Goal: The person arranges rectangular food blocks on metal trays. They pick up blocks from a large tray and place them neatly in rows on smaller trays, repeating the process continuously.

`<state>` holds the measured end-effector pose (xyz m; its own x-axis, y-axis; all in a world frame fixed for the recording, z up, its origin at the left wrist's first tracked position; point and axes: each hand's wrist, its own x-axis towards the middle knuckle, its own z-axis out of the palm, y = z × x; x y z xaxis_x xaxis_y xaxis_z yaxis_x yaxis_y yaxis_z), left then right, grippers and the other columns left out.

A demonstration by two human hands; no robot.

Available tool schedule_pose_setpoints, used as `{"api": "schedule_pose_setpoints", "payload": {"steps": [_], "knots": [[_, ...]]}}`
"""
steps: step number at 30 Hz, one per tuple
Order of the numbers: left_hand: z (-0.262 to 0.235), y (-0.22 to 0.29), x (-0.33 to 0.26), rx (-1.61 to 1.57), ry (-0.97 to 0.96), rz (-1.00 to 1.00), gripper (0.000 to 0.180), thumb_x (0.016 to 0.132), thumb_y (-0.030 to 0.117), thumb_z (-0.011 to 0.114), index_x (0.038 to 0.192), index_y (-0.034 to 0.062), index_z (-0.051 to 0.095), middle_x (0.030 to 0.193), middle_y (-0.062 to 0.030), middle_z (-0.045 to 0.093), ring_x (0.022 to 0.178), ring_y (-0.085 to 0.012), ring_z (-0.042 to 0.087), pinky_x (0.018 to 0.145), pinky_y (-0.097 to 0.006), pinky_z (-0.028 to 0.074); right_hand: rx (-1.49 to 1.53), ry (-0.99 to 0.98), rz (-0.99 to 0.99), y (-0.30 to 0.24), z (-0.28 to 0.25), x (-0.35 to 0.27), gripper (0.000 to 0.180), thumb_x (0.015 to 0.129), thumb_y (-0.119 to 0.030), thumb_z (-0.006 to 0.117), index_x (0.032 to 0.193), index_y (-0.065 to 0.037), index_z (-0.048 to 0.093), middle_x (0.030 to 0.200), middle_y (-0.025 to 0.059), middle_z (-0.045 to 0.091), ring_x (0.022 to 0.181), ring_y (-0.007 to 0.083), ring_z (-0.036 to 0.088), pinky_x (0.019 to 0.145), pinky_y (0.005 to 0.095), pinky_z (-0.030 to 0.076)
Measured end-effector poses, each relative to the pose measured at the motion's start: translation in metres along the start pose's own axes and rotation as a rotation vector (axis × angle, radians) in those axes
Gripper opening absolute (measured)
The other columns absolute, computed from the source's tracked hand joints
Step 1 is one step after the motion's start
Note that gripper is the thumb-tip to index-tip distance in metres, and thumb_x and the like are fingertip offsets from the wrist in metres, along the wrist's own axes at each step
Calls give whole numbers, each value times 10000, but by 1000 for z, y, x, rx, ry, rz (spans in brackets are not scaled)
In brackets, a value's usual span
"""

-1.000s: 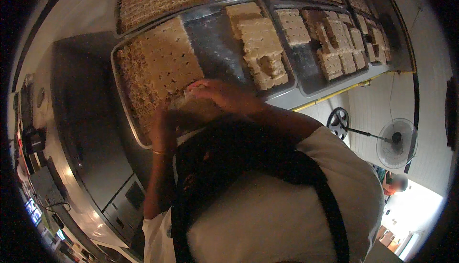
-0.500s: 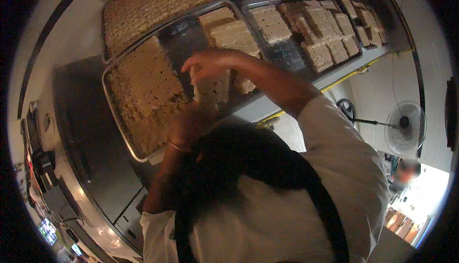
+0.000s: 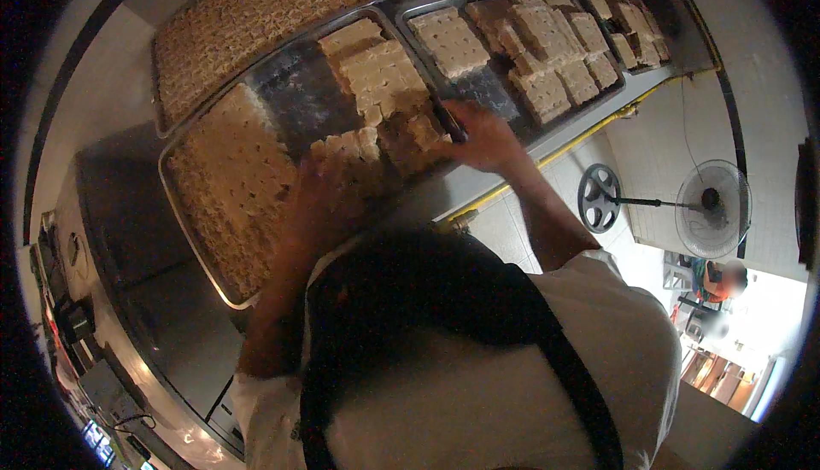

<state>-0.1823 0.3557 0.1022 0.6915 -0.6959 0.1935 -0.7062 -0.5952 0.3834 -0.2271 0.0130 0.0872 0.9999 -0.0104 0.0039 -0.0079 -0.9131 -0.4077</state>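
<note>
In a metal tray (image 3: 224, 286) lie pale baked slabs pricked with holes. A large slab (image 3: 235, 141) fills the tray's left part, and stacked pieces (image 3: 384, 77) lie toward its right. My left hand (image 3: 320, 192) is over the tray's near side, at a cut piece (image 3: 350, 152); its fingers are dim and smeared, so its grip is unclear. At the near right corner my right hand (image 3: 487, 139) is closed, its fingers curled around a dark, slim shape (image 3: 451, 122) beside browner broken pieces (image 3: 412, 139). Whether that shape is a tool or the tray's rim cannot be told.
Another tray (image 3: 623, 86) of cut pieces stands to the right. Behind is an uncut sheet (image 3: 256, 17). A yellow pipe (image 3: 589, 133) runs below the counter's edge. A standing fan (image 3: 713, 201) and a black handwheel (image 3: 600, 198) are at the right. A person (image 3: 717, 286) is farther off.
My right hand has left the piece it gripped at the top and moved right, to the tray's corner. That piece now lies lower, near my left hand. The view has shifted slightly.
</note>
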Motion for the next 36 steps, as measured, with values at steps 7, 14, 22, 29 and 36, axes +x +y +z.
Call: {"api": "schedule_pose_setpoints", "payload": {"steps": [7,14,22,29,36], "knots": [[44,6,87,176,-324,-417,960,741,500,820,1486,40,426,1407,-238,562,1272,-450,563,1064,-575,463,-148,-151,210,-53,35,12,766,838,-564,725,1403,-84,531,1239,225,661,1070,387,691,893,495,575],[68,-54,74,-5,-148,-364,713,794,409,794,1386,91,555,1338,-205,612,1252,-404,580,994,-568,497,66,-30,-472,-66,59,3,499,792,-183,771,1261,-125,613,1231,127,606,1127,326,632,890,467,578],[43,-60,4,222,-167,26,568,926,374,655,1438,159,535,1434,-171,538,1349,-388,491,1145,-617,319,225,-313,-520,-81,57,7,365,798,-122,721,1159,-108,669,1170,108,581,1168,335,596,964,463,541],[11,-31,-24,188,-75,74,608,906,473,671,1446,217,553,1475,-101,522,1418,-336,443,1138,-608,334,155,-30,-1019,-93,64,4,171,963,-215,633,1082,-95,657,1105,126,626,1012,362,597,843,479,503],[17,-38,-25,229,-114,86,602,925,517,653,1435,214,550,1482,-106,506,1433,-358,421,1178,-618,272,279,-290,-343,-98,76,-12,283,969,-236,668,1187,-58,636,1083,185,623,1077,393,608,932,477,515]]}}
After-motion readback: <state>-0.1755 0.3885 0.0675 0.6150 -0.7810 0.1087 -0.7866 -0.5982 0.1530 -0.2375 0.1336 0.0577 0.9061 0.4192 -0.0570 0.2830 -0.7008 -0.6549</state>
